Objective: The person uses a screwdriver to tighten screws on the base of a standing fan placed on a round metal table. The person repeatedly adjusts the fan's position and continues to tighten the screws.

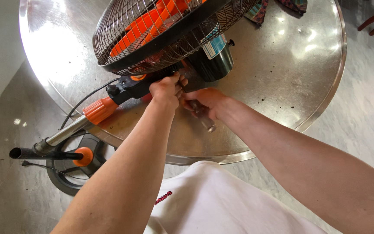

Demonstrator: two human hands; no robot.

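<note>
We judge the work mid-way, our left hand [166,89] clenched on the black neck joint [130,86] of the orange-bladed, wire-caged pedestal fan [161,34] lying on the round steel table [282,69], our right hand [206,102] gripping a clear-handled screwdriver [204,117] there, cage unopened.

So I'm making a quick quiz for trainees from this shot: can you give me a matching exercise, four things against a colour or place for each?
Things:
1. fan blades
2. fan guard
3. left hand
4. right hand

Colour or place:
A. dark wire mesh
B. orange, inside the cage
C. gripping a clear tool handle
D. on the black neck under the guard

Pairs: 1-B, 2-A, 3-D, 4-C
</note>
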